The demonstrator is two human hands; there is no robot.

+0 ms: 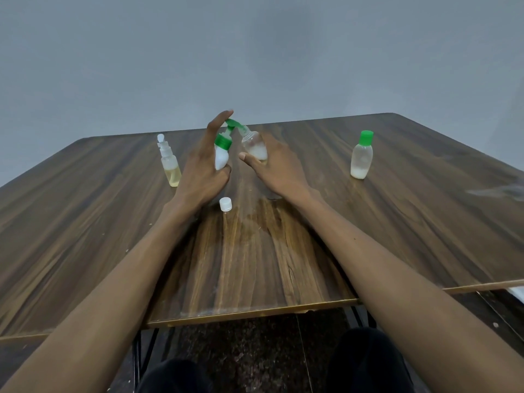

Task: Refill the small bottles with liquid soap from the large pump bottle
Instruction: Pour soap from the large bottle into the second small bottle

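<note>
My left hand (pixel 202 171) grips the white pump bottle (pixel 221 157) with the green collar, its forefinger laid over the green pump head (pixel 233 123). My right hand (pixel 276 165) holds a small clear bottle (pixel 255 146), tilted with its open neck up against the pump's spout; whitish soap lies in its lower part. A small white cap (pixel 225 204) sits on the wooden table (pixel 397 222) just below my left hand. A second small bottle (pixel 361 156) with a green cap stands upright at the right, holding white soap.
A clear spray bottle (pixel 169 163) with yellowish liquid stands left of my left hand. A wet patch darkens the table's centre panel in front of me. The table's near edge runs above my knees, and a grey wall stands behind.
</note>
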